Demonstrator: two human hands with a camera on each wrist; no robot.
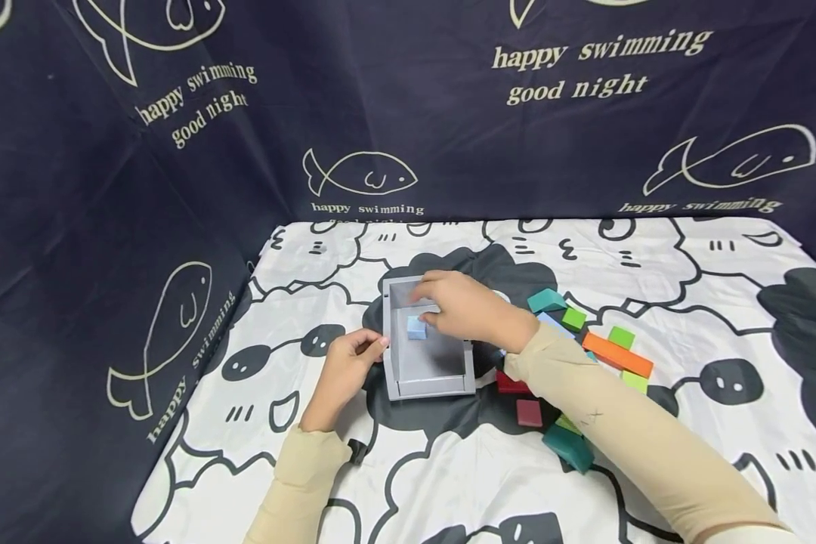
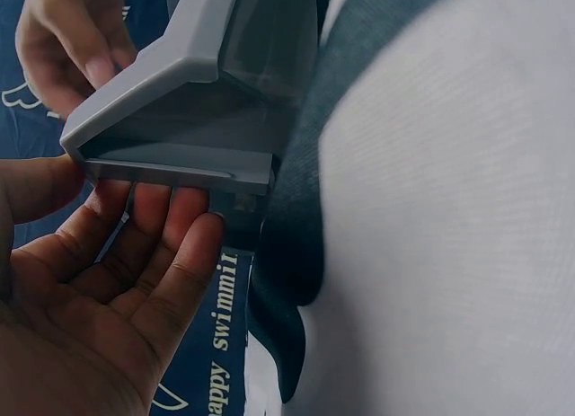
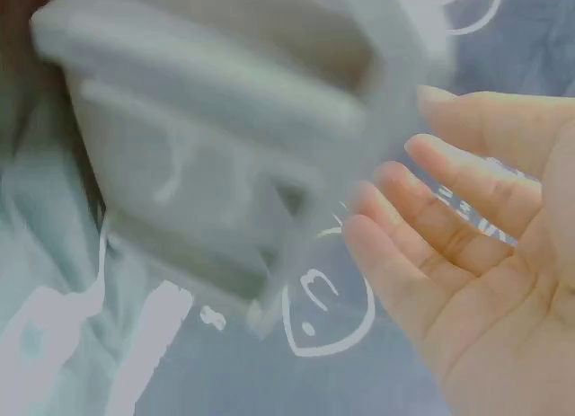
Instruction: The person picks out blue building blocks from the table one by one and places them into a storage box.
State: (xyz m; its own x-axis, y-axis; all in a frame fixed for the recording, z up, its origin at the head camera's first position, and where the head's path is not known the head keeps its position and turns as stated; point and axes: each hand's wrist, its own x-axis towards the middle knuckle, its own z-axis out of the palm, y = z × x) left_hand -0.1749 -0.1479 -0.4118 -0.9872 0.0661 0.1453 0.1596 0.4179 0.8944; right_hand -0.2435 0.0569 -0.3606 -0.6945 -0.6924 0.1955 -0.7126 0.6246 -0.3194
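A grey open-topped box [image 1: 431,389] stands on the patterned cloth, with a light-blue block [image 1: 416,327] on its floor. At the box's left side, my left hand [image 1: 350,359] pinches the rim. The left wrist view shows that thumb on one face of the box's edge and the fingers [image 2: 184,254] curled against the other. Reaching over the box from the right, my right hand [image 1: 454,302] has its fingertips above the interior, close to the light-blue block. In the right wrist view its fingers [image 3: 449,227] are loosely spread and hold nothing; the box there is blurred.
Right of the box lie several loose blocks, partly behind the right sleeve: an orange bar [image 1: 617,355], a green block [image 1: 574,319], teal pieces [image 1: 568,449] and a dark-red block [image 1: 529,413]. A dark printed curtain [image 1: 449,113] rises behind the cloth-covered surface [image 1: 299,257].
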